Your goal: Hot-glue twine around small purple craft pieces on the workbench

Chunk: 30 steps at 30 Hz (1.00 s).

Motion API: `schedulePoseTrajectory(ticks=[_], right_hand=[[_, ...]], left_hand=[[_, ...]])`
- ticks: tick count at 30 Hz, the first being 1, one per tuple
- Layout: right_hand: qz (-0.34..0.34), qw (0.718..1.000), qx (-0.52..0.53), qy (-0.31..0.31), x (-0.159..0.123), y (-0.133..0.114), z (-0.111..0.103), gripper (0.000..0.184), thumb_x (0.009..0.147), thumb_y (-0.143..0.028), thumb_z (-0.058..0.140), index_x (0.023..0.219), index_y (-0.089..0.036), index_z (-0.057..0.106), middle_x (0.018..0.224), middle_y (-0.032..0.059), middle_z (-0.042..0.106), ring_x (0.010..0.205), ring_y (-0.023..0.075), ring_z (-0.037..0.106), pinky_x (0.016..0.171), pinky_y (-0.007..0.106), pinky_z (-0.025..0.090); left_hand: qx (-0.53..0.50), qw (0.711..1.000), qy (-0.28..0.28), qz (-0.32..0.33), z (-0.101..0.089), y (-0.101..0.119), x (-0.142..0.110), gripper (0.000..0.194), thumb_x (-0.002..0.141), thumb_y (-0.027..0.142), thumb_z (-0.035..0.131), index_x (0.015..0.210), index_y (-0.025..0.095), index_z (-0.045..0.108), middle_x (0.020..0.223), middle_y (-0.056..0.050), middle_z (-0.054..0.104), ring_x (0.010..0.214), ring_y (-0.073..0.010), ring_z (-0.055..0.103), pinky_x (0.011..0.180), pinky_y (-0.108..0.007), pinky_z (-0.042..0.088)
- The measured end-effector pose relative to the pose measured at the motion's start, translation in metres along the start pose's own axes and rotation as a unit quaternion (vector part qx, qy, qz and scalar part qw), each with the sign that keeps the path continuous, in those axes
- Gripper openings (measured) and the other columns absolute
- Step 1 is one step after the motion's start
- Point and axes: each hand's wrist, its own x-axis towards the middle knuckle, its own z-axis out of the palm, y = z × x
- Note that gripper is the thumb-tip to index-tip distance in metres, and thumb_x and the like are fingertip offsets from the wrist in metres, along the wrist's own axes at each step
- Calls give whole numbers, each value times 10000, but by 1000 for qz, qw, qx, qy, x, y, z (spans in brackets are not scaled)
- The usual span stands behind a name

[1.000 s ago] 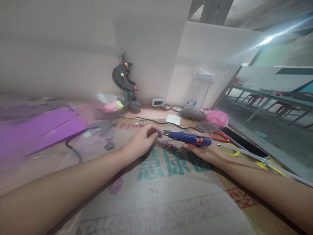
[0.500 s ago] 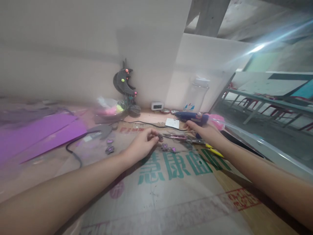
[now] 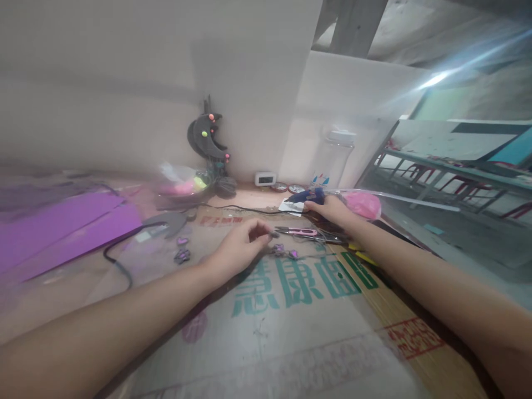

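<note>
My left hand point(image 3: 243, 244) is closed, pinching a small dark grey piece point(image 3: 274, 234) between thumb and fingertips above the cardboard. My right hand point(image 3: 330, 210) is wrapped around a blue hot glue gun point(image 3: 306, 195), its nozzle pointing left over a white card point(image 3: 291, 206). Between the hands lie pink-handled thread snips point(image 3: 301, 231). Just below the left fingertips rest small grey pieces with purple centres point(image 3: 279, 247). Another grey and purple piece point(image 3: 182, 255) lies left of the left hand. Yellow-handled pliers or scissors point(image 3: 366, 257) are partly hidden under the right forearm.
Purple sheets point(image 3: 75, 230) lie at the left, near a black cord point(image 3: 118, 263). Along the back stand a grey crescent moon ornament point(image 3: 206, 137), a small white digital clock point(image 3: 265, 178) and a clear bottle point(image 3: 334, 160). A pink bundle point(image 3: 363, 205) sits beyond the right wrist.
My right hand has brought the glue gun a little left and down, its nozzle now over the white card. The left hand keeps its pinch in nearly the same place.
</note>
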Motion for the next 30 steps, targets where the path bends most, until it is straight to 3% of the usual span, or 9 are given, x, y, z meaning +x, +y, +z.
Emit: schedulePoseTrajectory(ticks=[8,11,13,16,21,25,30], right_hand=[[-76,991,-106,-4,-30,7,-27,433,888,-512,485,1075,-167,669,1025,125,709,856,264,644,660,308,433],[-135,966,-221,19,-48,9,-35,396,913,-471,457,948,-156,693,943,140,708,841,279,628,651,331,423],[-185,951,-245,40,-62,3,-37,360,913,-429,476,861,-148,695,892,140,698,854,280,613,692,345,426],[-270,950,-152,40,-82,-16,-34,260,907,-357,509,906,-163,682,905,101,691,865,240,604,742,330,433],[-303,950,45,-51,-101,-50,-17,234,861,-379,599,972,-181,656,949,66,679,868,201,605,763,306,456],[-322,938,88,-96,-103,-52,-3,181,866,-346,610,922,-186,673,889,60,662,845,198,589,772,320,449],[-345,930,105,-67,-110,-46,8,67,871,-234,604,891,-188,648,936,58,637,931,204,560,864,357,414]], left_hand=[[16,1000,-5,7,-1,-4,1,136,836,272,565,918,166,588,909,-41,654,792,-151,600,711,-266,460],[32,999,4,18,-1,-6,1,131,838,282,565,899,167,584,915,-43,654,797,-154,598,719,-270,460],[38,999,12,22,-1,-7,2,135,837,295,568,887,171,583,908,-41,655,790,-157,597,712,-268,459],[28,999,16,22,-1,-8,2,143,840,314,567,883,179,581,875,-32,658,759,-153,596,694,-265,459],[25,999,18,15,-1,-6,1,159,844,329,560,896,179,575,888,-31,654,754,-153,597,691,-266,458],[41,999,16,21,-1,-3,2,143,846,309,546,888,174,567,910,-35,644,791,-160,591,719,-276,454],[74,996,21,34,-1,-3,2,140,838,302,552,884,172,577,904,-38,641,816,-170,582,737,-289,443]])
